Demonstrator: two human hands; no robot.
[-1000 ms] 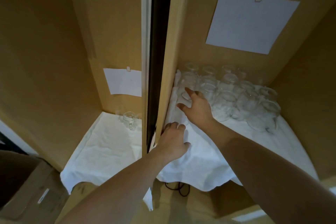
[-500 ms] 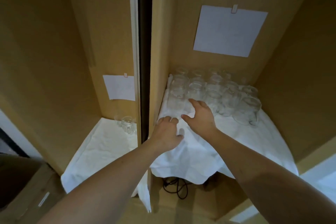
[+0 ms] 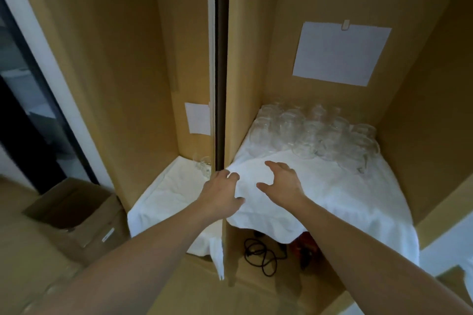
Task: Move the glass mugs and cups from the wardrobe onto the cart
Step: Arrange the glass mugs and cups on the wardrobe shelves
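Clear glass mugs (image 3: 312,133) clustered at back of right wardrobe shelf on white cloth (image 3: 332,194). Left hand (image 3: 221,194) and right hand (image 3: 281,181) hover empty, fingers spread. Glass likely fragile, slippery; grasp by handle or body.

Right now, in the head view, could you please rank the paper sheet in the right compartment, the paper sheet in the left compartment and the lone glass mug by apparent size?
1. Right paper sheet
2. Left paper sheet
3. Lone glass mug; largely hidden behind the divider, so unsure.

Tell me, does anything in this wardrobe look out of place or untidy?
One thing: a single glass mug stands alone in the left compartment, while the other glass mugs crowd the right shelf. The white cloth there hangs unevenly over the edge. Nothing looks broken.
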